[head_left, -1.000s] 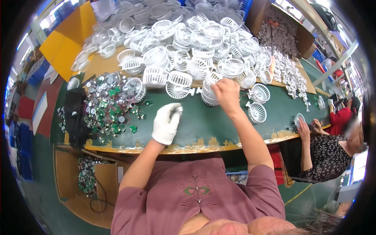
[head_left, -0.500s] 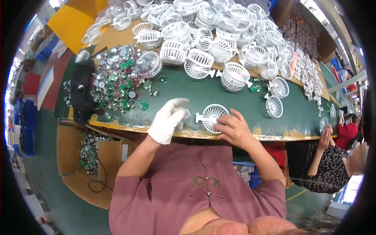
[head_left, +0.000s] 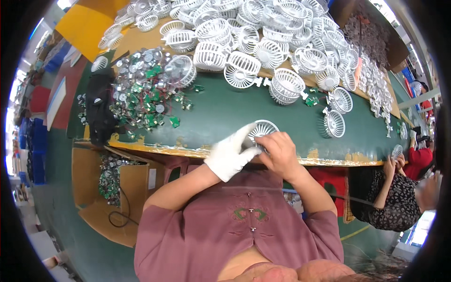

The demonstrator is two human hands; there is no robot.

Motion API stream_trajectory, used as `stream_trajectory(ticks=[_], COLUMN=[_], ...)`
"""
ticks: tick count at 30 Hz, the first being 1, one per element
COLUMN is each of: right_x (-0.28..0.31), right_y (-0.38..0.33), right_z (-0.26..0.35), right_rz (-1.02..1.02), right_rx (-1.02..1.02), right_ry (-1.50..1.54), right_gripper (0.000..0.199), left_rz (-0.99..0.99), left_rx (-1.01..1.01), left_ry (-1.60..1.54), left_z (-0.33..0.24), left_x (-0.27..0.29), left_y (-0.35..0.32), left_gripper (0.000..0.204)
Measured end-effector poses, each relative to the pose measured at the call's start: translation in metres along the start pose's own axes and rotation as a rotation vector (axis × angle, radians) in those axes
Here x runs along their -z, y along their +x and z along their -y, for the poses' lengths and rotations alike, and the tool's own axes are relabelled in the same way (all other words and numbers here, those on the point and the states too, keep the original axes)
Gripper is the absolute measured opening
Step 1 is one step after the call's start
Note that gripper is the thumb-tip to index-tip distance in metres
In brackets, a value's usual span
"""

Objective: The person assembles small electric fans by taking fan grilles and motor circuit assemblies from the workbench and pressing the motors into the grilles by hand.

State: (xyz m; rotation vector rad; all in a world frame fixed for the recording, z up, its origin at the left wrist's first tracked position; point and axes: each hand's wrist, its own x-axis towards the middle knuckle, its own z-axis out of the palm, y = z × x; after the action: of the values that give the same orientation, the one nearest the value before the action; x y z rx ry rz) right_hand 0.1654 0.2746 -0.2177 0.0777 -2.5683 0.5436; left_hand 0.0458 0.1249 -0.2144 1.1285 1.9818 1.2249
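Guard (head_left: 264, 126), slatted: at front edge of worktop (head_left: 213, 110), presumably for close handling. Right grip (head_left: 280, 150): closed on guard's right side, likely for steadying. Left grip (head_left: 229, 157), gloved: curved at guard's left; unable to tell whether holding. Parts heap (head_left: 141, 91): leftward, apparently for easy reach.

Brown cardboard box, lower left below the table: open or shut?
Open: the brown cardboard box has a flap spread outward, and small green circuit boards show inside.

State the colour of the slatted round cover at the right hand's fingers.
White; the cover shows best in the head view.
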Motion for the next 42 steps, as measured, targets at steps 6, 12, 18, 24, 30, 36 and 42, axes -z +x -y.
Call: stream_trajectory(ticks=[6,12,18,24,30,36,42], right_x=[0.0,-0.001,-0.002,-0.004,-0.017,-0.013,0.019], right_y=[0.005,0.005,0.013,0.018,0.003,-0.034,-0.063], right_z=[-0.019,-0.023,-0.028,-0.032,-0.03,-0.01,-0.039], right_rz=[0.135,0.232,0.36,0.396,0.25,0.12,-0.044], right_rx=[-0.024,-0.013,0.018,0.094,0.004,-0.142,-0.23], right_ry=[-0.267,-0.254,-0.221,-0.253,-0.198,-0.111,-0.319], right_gripper=[0.025,0.025,0.025,0.024,0.03,0.057,0.056], left_rz=[-0.011,0.058,0.011,-0.002,-0.116,-0.221,-0.323], left_rx=[-0.183,-0.355,-0.443,-0.41,-0.453,-0.459,-0.398], left_ry=[0.524,0.652,0.684,0.661,0.617,0.56,0.463], left_z=[-0.002,0.025,0.029,0.032,0.046,0.04,0.048], left_x=[0.01,0.009,0.012,0.009,0.006,0.003,0.003], left_y=[0.013,0.017,0.016,0.018,0.015,0.016,0.019], left_gripper=[0.057,0.037,0.023,0.021,0.023,0.038,0.036])
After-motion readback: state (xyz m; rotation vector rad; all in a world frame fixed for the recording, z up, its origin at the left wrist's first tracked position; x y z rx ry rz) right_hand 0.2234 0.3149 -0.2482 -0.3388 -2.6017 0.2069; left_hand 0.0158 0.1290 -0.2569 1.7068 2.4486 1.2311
